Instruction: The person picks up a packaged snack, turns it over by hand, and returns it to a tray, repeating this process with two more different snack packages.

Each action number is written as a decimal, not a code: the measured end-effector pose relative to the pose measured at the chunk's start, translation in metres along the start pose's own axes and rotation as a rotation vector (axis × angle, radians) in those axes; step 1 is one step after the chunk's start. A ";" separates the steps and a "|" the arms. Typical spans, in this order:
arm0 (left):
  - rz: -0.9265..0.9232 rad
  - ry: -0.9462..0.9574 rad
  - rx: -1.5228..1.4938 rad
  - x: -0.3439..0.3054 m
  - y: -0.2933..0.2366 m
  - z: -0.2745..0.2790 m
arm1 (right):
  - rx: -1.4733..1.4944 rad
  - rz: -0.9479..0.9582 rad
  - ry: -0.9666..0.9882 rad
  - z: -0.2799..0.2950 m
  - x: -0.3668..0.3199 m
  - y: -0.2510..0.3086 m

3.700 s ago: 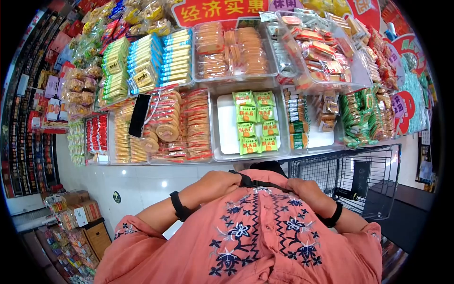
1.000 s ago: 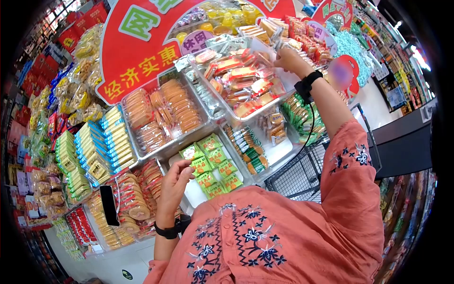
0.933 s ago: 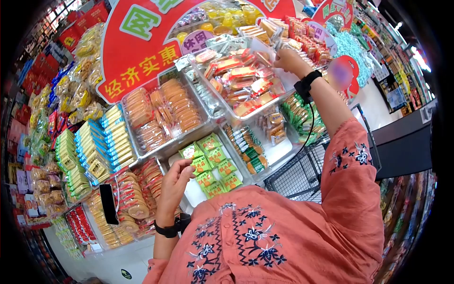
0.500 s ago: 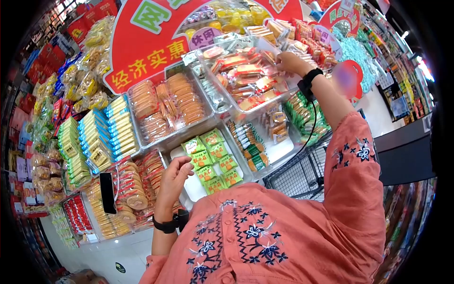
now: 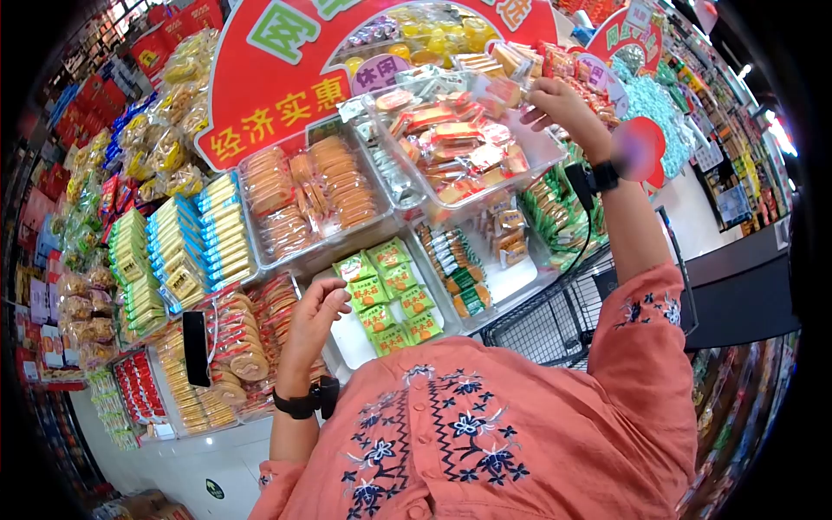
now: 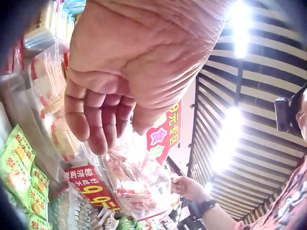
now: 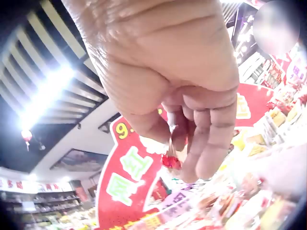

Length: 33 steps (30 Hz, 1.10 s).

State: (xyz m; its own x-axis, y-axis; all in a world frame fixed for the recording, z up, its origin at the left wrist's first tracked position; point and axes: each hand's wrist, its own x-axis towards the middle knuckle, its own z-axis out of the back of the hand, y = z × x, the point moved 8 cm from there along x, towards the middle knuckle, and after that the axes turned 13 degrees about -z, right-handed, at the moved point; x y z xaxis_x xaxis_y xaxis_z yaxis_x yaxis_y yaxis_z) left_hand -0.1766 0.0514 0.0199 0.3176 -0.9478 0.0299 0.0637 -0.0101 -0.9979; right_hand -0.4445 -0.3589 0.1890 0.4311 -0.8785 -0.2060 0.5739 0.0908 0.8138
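Observation:
My right hand (image 5: 562, 108) is above the far right corner of a clear plastic tub (image 5: 542, 154). Thumb and fingers pinch a small clear-wrapped snack packet (image 7: 171, 161) with red print, mostly hidden behind the fingers in the right wrist view. Red-and-white wrapped snack packets (image 5: 459, 139) fill the tub. My left hand (image 5: 314, 328) hovers with loosely bent fingers at the left side of a bin of green snack packets (image 5: 381, 295), holding nothing. Its palm shows in the left wrist view, with the green packets (image 6: 19, 165) lower left.
Bins of wrapped biscuits (image 5: 308, 199) and blue packets (image 5: 224, 230) stand to the left. A dark phone (image 5: 196, 349) hangs in front of them. A wire shopping cart (image 5: 542, 325) stands close on the right. A red sign (image 5: 277, 87) rises behind.
Both hands have left the strap at the waist, the right reaching to the tub, the left to the green packets. Over the last half second the right hand rose slightly and its wrist turned.

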 end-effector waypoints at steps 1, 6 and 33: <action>-0.018 -0.002 -0.014 0.005 -0.003 -0.001 | 0.072 0.041 0.023 -0.004 -0.020 0.013; -0.167 -0.040 -0.066 0.030 -0.050 -0.010 | 0.342 0.181 0.212 -0.061 -0.100 0.047; -0.071 -0.266 -0.525 0.017 -0.016 0.014 | 0.468 0.084 0.388 -0.288 -0.145 0.004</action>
State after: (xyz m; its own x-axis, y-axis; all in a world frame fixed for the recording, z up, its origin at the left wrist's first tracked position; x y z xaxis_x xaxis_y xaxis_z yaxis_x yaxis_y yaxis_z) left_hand -0.1589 0.0398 0.0368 0.5604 -0.8271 0.0433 -0.3617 -0.2914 -0.8856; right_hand -0.3043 -0.0962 0.0655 0.7340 -0.6345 -0.2421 0.1986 -0.1403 0.9700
